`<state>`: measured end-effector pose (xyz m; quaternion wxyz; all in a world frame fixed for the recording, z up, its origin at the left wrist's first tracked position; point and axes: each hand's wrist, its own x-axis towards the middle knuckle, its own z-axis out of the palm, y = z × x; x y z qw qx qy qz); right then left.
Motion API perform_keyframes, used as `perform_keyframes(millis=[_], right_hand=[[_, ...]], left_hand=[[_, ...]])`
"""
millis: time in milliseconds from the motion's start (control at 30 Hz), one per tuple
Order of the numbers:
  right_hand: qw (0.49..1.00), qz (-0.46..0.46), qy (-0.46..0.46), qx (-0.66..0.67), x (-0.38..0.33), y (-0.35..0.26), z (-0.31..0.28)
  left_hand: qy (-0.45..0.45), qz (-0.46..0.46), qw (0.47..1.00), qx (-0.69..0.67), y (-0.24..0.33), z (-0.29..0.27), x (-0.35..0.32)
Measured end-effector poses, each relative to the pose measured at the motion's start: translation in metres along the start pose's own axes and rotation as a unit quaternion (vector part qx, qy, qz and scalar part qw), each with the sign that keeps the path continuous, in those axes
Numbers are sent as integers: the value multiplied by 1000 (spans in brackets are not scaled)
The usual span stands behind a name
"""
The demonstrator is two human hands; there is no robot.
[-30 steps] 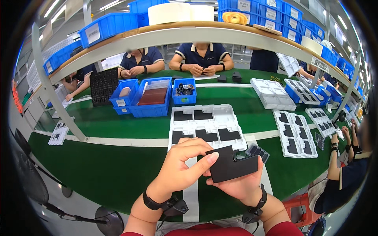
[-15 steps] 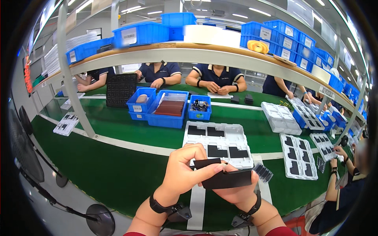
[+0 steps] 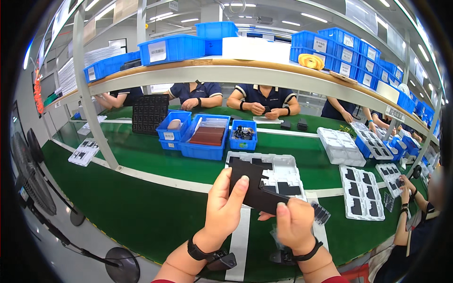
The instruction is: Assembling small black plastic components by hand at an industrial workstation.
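Observation:
Between my two hands, raised above the green bench, is a flat black L-shaped piece [image 3: 252, 191] with a notch on its inner edge. My left hand [image 3: 222, 205] grips its left side, thumb lying on the face. My right hand [image 3: 298, 225] pinches the lower right end between thumb and curled fingers. Just beyond stands a white moulded tray [image 3: 287, 162] holding similar black pieces, partly hidden behind the held one. A small dark segmented strip [image 3: 321, 213] lies right of my right hand.
Blue bins [image 3: 203, 150] stand beyond, under a shelf [image 3: 245, 68] carrying more bins. Other white trays [image 3: 361, 210] lie to the right, near a co-worker's hands [image 3: 405, 186]. Further people sit across the bench. A fan [image 3: 35, 174] stands at the left.
The black piece has been turned so its broad L-shaped face shows. My left hand has shifted to its left side, and my right hand has come from beneath to its right end.

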<state>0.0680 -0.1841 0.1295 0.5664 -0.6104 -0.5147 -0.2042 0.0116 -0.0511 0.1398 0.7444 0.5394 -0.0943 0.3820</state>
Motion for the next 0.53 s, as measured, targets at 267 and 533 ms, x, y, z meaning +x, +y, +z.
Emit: perform_keyframes(millis=[267, 533], right_hand=[[992, -18, -91, -80, 4, -9, -24], [996, 10, -76, -35, 18, -15, -58]], left_hand=[[-136, -103, 973, -152, -12, -14, 13], [-239, -176, 944, -142, -21, -9, 4]])
